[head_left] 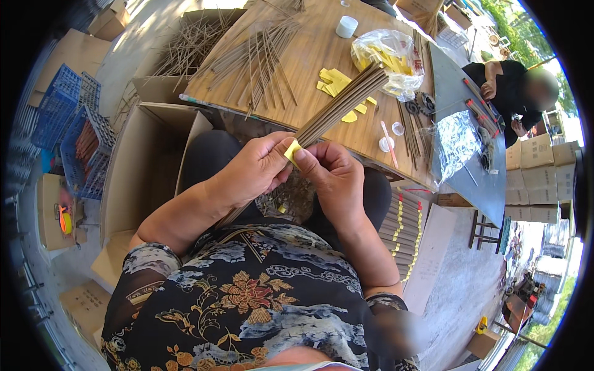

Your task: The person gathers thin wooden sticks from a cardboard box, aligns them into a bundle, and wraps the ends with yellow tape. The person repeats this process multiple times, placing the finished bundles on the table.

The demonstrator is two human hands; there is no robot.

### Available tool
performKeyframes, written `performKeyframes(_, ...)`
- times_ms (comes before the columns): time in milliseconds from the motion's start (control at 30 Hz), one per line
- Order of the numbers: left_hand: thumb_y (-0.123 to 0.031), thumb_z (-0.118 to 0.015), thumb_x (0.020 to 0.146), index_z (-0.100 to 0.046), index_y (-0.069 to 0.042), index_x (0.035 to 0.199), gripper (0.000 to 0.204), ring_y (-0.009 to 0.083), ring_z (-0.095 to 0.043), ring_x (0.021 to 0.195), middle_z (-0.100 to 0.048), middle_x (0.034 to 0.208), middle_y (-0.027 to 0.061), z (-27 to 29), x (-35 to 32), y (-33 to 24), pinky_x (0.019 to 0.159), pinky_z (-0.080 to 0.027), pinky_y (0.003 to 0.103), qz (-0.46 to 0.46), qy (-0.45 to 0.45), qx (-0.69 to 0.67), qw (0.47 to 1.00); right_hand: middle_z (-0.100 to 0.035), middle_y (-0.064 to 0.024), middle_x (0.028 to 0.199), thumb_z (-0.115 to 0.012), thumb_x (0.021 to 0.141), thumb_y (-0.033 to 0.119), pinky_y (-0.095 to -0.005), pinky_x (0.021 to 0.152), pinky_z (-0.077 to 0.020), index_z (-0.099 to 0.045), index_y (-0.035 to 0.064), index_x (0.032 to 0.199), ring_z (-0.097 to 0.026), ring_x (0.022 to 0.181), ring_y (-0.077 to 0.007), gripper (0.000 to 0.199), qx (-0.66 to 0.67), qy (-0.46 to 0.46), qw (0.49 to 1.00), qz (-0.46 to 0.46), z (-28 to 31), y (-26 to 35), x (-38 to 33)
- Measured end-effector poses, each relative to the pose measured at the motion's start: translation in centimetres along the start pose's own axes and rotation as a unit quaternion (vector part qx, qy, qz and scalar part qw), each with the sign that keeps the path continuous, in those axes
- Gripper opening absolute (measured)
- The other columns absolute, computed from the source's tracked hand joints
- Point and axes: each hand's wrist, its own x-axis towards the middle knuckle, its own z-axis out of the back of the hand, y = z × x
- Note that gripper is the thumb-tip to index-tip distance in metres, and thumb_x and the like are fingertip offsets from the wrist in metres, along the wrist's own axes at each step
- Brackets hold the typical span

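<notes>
I see both hands pinching — left hand (257, 170) grips the stick bundle (340, 105), right hand (334, 176) presses the yellow paper strip (291, 150) around it.

Sunlight falls across my wooden bench (322, 55) and the pale concrete floor (458, 297). Blue plastic crates (74, 117) stand at my left, cardboard boxes (538, 179) are stacked at my right, with green trees (513, 25) beyond.

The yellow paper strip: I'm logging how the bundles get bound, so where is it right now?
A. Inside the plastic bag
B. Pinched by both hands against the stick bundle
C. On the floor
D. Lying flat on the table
B: the left hand and right hand pinch the yellow paper strip against the stick bundle.
</notes>
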Motion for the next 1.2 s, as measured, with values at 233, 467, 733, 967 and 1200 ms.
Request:
performKeyframes(233, -0.032, -0.037, 0.094, -0.048, -0.003, 0.111, 0.036, 0.0028, -0.038, 0.051, -0.045, 0.063, -0.0008, -0.1, -0.7, 0.6, 0.043, -0.031, 0.016, -0.007, -0.046, -0.018, 0.999, -0.056, -0.0016, 0.061, -0.064, 0.081, 0.020, -0.0204, 0.051, -0.0395, -0.056, -0.0010, 0.077, -0.044, 0.056, -0.0035, 0.023, -0.067, -0.011, 0.998, 0.001, -0.9, -0.1, -0.1)
performKeyframes(467, -0.032, -0.028, 0.096, -0.043, 0.001, 0.119, 0.044, 0.0049, -0.041, 0.056, -0.051, 0.079, 0.0020, 0.0, -1.4, 0.5, 0.045, -0.033, 0.017, -0.033, -0.029, 0.015, 0.999, -0.054, -0.0023, 0.059, -0.065, 0.079, 0.023, -0.0215, 0.048, -0.0388, -0.056, -0.0009, 0.075, -0.044, 0.054, -0.0048, 0.026, -0.141, -0.017, 0.990, -0.008, -1.1, 0.9, -0.4)
performKeyframes(733, -0.033, -0.030, 0.095, -0.047, 0.002, 0.110, 0.042, 0.0039, -0.039, 0.053, -0.047, 0.069, 0.0003, -0.2, -1.3, -0.1, 0.044, -0.032, 0.016, -0.075, -0.005, 0.069, 0.995, -0.054, -0.0018, 0.059, -0.065, 0.079, 0.021, -0.0205, 0.048, -0.0383, -0.056, -0.0009, 0.075, -0.044, 0.055, -0.0038, 0.025, -0.142, -0.019, 0.990, 0.007, -1.0, 0.7, -0.3)
performKeyframes(967, -0.031, -0.033, 0.095, -0.049, -0.003, 0.091, 0.033, 0.0038, -0.038, 0.048, -0.046, 0.062, 0.0009, -0.3, -1.2, -0.2, 0.041, -0.031, 0.016, -0.018, -0.021, -0.024, 0.999, -0.057, -0.0016, 0.062, -0.064, 0.080, 0.015, -0.0199, 0.051, -0.0390, -0.054, -0.0013, 0.076, -0.045, 0.059, -0.0031, 0.020, -0.059, 0.016, 0.998, -0.015, -0.4, 1.2, -0.3)
performKeyframes(1200, -0.032, -0.034, 0.094, -0.050, -0.001, 0.104, 0.036, 0.0032, -0.038, 0.048, -0.046, 0.062, 0.0012, -0.7, -1.1, -1.0, 0.042, -0.032, 0.016, -0.014, -0.052, 0.010, 0.999, -0.056, -0.0038, 0.065, -0.068, 0.075, 0.018, -0.0237, 0.054, -0.0409, -0.054, 0.0011, 0.076, -0.050, 0.061, -0.0099, 0.022, -0.133, -0.022, 0.984, 0.117, 0.5, -0.5, 0.8)
